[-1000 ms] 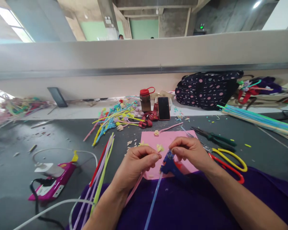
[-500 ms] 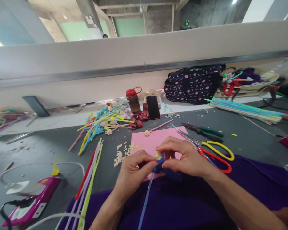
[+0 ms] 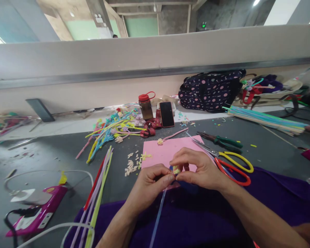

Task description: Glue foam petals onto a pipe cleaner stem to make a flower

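Note:
Both my hands meet over the lower edge of a pink sheet [image 3: 160, 146], their fingertips almost touching. My right hand [image 3: 200, 169] is closed, thumb and fingers curled around a small pale yellow flower-like piece [image 3: 176, 169]. My left hand [image 3: 153, 182] is pinched shut beside it; what lies between its fingertips is too small to make out. A thin translucent bluish stick [image 3: 158, 217] slants down from below the fingertips. Something blue shows behind the fingers, mostly hidden. A pink stem with a cream flower end [image 3: 160, 141] rests on the sheet.
Scissors [image 3: 229, 165] and green-handled pliers [image 3: 226, 142] lie to the right. Cream bits [image 3: 130, 167] are scattered left of the sheet. Fuzzy stems [image 3: 99, 196] and a magenta device with a cable [image 3: 41, 212] lie further left. A phone [image 3: 167, 114] and bottle [image 3: 146, 106] stand behind.
The fingertips have shifted slightly right and drawn closer together. The blue thing between the hands is now mostly covered. The view has turned a little.

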Demonstrator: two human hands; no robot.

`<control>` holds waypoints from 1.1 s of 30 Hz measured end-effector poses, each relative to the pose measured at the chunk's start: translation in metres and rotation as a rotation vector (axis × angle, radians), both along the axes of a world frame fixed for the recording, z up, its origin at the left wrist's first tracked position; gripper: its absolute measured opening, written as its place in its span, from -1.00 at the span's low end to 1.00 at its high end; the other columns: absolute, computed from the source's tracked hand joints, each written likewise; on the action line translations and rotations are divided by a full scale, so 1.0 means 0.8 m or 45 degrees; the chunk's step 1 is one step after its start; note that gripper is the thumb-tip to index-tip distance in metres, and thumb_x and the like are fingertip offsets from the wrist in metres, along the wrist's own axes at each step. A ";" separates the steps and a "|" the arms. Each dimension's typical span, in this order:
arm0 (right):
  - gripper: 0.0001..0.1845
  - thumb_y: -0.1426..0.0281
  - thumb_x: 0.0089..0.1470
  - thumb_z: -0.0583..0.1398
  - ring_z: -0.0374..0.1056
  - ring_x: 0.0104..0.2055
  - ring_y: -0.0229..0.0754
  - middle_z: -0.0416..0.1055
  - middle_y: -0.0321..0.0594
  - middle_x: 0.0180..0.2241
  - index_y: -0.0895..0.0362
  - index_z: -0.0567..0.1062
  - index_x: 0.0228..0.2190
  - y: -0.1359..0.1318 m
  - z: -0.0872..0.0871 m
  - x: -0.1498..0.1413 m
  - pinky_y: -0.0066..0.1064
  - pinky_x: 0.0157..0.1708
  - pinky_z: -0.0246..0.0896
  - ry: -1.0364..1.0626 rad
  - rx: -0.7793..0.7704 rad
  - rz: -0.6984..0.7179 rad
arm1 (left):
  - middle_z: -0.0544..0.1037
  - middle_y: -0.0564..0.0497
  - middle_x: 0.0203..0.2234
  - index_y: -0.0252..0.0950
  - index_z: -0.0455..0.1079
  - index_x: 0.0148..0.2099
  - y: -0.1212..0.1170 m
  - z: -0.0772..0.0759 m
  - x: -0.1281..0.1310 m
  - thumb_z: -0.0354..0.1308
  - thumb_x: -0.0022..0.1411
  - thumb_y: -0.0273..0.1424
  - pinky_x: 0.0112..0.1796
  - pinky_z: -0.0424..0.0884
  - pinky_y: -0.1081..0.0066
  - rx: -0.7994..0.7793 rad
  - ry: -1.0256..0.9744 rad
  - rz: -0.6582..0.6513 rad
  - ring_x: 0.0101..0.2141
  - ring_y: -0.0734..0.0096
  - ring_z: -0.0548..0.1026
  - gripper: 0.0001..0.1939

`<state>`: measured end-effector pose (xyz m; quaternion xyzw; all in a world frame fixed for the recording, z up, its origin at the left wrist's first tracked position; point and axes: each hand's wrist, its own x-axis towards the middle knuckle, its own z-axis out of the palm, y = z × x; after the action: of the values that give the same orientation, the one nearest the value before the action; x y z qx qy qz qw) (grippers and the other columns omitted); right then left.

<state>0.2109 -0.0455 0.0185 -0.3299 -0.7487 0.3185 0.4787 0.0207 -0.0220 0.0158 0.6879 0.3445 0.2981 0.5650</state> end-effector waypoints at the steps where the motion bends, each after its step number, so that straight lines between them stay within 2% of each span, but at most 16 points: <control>1: -0.70 0.38 -0.04 0.25 0.29 -0.40 -0.30 0.36 -0.21 -0.32 0.09 0.45 -0.19 0.000 -0.001 0.000 -0.44 -0.42 0.27 -0.006 0.001 -0.003 | 0.34 0.08 -0.62 -0.33 0.44 -0.48 0.000 0.000 0.000 0.16 0.07 -0.33 -0.52 0.11 0.53 -0.020 -0.010 0.003 -0.58 0.56 0.19 -0.82; 9: -0.73 0.36 -0.03 0.24 0.27 -0.43 -0.32 0.36 -0.22 -0.34 0.09 0.46 -0.22 0.000 -0.004 -0.003 -0.46 -0.44 0.26 -0.010 0.005 -0.010 | 0.28 0.12 -0.67 -0.32 0.45 -0.49 -0.003 -0.004 -0.001 0.19 0.04 -0.33 -0.55 0.06 0.54 -0.269 -0.135 0.029 -0.61 0.59 0.13 -0.83; 16: -0.77 0.38 -0.01 0.23 0.27 -0.41 -0.31 0.36 -0.22 -0.34 0.10 0.46 -0.23 0.001 -0.006 -0.005 -0.46 -0.42 0.26 -0.006 0.014 -0.027 | 0.25 0.12 -0.68 -0.34 0.45 -0.48 -0.003 -0.007 -0.001 0.18 0.05 -0.36 -0.56 0.04 0.54 -0.206 -0.139 0.061 -0.61 0.60 0.11 -0.85; 30: -0.84 0.43 -0.01 0.22 0.28 -0.41 -0.32 0.36 -0.23 -0.37 0.12 0.47 -0.30 0.000 -0.007 -0.007 -0.48 -0.43 0.27 0.021 0.038 -0.046 | 0.26 0.13 -0.67 -0.32 0.44 -0.49 -0.001 -0.009 0.001 0.19 0.04 -0.37 -0.55 0.04 0.55 -0.228 -0.169 0.069 -0.62 0.62 0.10 -0.86; 33: -0.74 0.41 -0.03 0.24 0.30 -0.42 -0.32 0.37 -0.21 -0.33 0.11 0.45 -0.22 -0.001 -0.007 -0.006 -0.48 -0.45 0.27 0.021 0.049 -0.030 | 0.27 0.12 -0.67 -0.33 0.43 -0.50 -0.001 -0.009 0.001 0.19 0.03 -0.35 -0.56 0.04 0.55 -0.258 -0.166 0.072 -0.63 0.62 0.11 -0.84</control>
<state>0.2059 -0.0460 0.0125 -0.3268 -0.7467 0.3012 0.4949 0.0214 -0.0226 0.0088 0.5964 0.3545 0.3217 0.6443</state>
